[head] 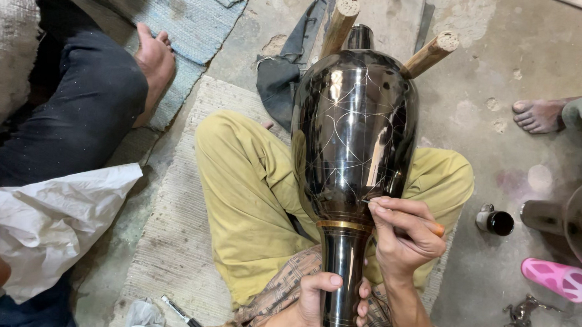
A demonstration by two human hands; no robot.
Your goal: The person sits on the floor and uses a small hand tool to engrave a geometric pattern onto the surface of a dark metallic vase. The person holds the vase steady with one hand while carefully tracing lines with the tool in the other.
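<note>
Right hand: grip closed on a slim engraving tool, orange-tipped at the rear, metal point touching the vase just above its gold band; left hand: grip closed around the vase's narrow neck near its open mouth.

Vase: large, dark, mirror-polished metal, bulbous body tapering to a tubular neck; fine pale scribed arcs cross the body; it lies across the lap, neck toward the wearer, far end resting between 2 wooden pegs.

Risk, as judged: the glossy curved surface gives the point little purchase; a slip would score a stray line through the pattern; the rounded body could roll between the pegs if the left grip slackens.

Surround: olive cloth trousers; ribbed woven mat on a pitted concrete floor; dark rag; small dark cup; pink sandal; crumpled white sheet; another person's bare foot, a further foot at right.
</note>
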